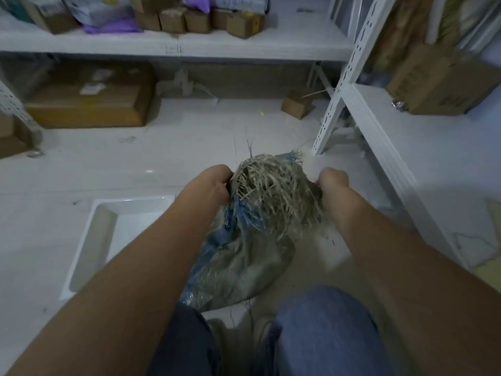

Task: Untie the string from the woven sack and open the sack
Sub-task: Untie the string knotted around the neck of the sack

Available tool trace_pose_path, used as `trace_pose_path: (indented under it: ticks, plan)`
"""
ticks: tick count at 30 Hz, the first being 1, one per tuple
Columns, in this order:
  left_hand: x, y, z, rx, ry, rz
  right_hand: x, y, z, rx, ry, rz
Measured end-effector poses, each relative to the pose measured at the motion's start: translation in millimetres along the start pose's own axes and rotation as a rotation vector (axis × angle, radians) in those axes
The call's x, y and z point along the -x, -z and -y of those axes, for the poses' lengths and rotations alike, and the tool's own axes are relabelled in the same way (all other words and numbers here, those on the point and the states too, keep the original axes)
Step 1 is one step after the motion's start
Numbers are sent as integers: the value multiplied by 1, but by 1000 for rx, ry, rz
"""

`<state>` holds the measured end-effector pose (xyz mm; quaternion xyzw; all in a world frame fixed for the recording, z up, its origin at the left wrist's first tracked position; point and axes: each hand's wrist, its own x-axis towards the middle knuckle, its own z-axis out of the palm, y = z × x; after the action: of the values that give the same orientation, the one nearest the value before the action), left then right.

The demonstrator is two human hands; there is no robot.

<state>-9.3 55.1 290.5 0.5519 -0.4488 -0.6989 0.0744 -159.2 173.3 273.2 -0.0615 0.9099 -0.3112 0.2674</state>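
With the left hand (214, 183) and right hand (333, 178) each clamped on the frayed mouth of the grey-and-blue woven plastic sack (244, 256), a hard outward pull could tear loose strands or spill its unseen contents onto the floor (135, 147).

You won't find any text you can read here. The white label (90, 89) stuck on top of the large cardboard box (89, 104) under the shelf (244, 42) at the left is too blurred to make out. The small boxes (195, 20) along the shelf's back edge and the carton (439, 82) on the right rack show faint marks only, nothing legible.
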Motion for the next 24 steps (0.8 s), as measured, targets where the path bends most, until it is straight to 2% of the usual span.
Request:
trace_pose_path:
  ticks: [2,4,5,8,10,13,16,19,23,24]
  plan:
    - [11,-1,3,105,-4,4,15,11,-15,243,87,-41]
    - [18,-4,7,214,46,-5,26,13,-32,285,28,37]
    - [13,-2,10,301,68,7,35,15,-36,254,-8,134]
    - [11,3,17,358,110,-23,60,18,-31,464,-7,562]
    - [8,4,13,393,87,4,68,10,-15,480,27,690]
    - [11,3,6,354,7,-6,73,-16,3,283,149,669]
    - [13,-1,2,321,65,112,70,-32,12,68,241,469]
    - [17,-8,0,84,-12,122,59,-36,19,-277,276,354]
    - [22,-2,-6,-575,-222,18,48,-28,20,-471,262,309]
    - [20,3,-10,-628,-281,-10,45,-27,19,-501,243,323]
